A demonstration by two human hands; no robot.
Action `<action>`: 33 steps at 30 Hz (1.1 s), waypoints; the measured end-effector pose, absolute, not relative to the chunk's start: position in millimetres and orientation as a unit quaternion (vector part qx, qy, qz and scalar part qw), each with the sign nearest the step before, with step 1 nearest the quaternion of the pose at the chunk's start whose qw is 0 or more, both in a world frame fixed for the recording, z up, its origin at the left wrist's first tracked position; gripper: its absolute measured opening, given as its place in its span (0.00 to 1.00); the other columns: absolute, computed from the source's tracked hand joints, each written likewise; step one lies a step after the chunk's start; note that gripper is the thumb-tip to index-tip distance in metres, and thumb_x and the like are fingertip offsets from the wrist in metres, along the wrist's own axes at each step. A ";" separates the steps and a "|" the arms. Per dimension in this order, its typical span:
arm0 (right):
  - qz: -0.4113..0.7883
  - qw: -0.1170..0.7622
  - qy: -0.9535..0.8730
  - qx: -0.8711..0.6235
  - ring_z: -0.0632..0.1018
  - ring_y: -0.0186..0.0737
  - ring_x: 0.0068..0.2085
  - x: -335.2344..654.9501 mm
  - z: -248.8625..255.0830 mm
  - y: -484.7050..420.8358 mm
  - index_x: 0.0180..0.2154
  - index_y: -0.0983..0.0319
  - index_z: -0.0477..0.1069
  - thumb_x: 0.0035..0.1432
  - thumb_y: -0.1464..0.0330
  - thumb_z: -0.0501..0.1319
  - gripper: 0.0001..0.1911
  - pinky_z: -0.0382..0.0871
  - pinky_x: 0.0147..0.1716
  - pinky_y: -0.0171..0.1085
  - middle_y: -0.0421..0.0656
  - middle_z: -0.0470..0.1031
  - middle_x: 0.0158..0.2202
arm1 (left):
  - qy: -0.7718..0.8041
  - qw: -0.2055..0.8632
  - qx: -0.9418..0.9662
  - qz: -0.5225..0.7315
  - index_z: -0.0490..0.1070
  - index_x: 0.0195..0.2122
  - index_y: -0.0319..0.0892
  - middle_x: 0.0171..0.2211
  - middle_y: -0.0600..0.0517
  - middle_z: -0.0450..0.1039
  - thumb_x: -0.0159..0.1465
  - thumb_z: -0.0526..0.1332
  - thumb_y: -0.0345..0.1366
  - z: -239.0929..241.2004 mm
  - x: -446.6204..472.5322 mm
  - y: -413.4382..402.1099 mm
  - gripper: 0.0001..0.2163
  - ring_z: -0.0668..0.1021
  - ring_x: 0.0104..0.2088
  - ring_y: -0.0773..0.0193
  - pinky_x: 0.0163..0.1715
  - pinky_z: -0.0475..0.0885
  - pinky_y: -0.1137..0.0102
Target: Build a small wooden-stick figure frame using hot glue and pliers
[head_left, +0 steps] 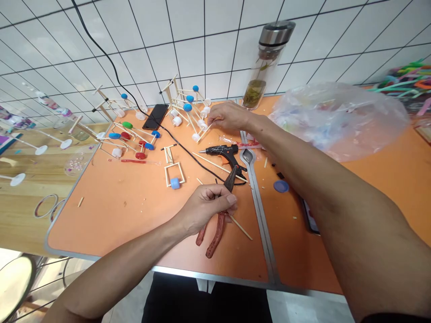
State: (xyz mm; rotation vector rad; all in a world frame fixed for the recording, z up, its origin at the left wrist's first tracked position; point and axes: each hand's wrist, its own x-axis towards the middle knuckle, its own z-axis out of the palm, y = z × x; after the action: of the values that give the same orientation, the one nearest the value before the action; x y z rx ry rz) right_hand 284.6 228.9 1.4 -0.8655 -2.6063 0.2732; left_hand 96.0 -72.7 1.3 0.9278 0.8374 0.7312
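Note:
My left hand (208, 206) is closed around red-handled pliers (217, 224) near the front of the orange table (128, 211), the jaws pointing up toward a black glue gun (226, 153). A thin wooden stick (240, 226) lies under the pliers. My right hand (227, 117) reaches far across the table and pinches a stick of a small stick-and-bottle-cap model (190, 110) with blue and white caps. A small stick frame with a blue cap (174, 172) lies between the two hands.
More stick models (129, 134) with red, green and blue caps stand at the back left beside a black phone (155, 116). A black cable (111, 67) crosses the table. A glass bottle (266, 63), a clear plastic bag (333, 119) and a blue cap (280, 185) sit on the right.

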 end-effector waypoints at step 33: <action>0.128 0.171 -0.927 -0.308 0.83 0.44 0.47 286.5 -6.0 238.2 0.42 0.50 0.88 0.65 0.65 0.66 0.11 0.72 0.50 0.45 0.40 0.88 0.46 | 0.387 0.752 0.416 0.334 0.79 0.31 0.39 0.29 0.52 0.78 0.62 0.79 0.55 -0.7 96.4 -72.4 0.23 0.81 0.26 0.69 0.30 0.75 0.74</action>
State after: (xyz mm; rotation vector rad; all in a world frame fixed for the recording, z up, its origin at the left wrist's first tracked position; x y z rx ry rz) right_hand 286.5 238.2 -6.0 -0.8733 -2.6328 0.3632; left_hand 96.4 -72.4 -0.7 0.9079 0.8457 0.7290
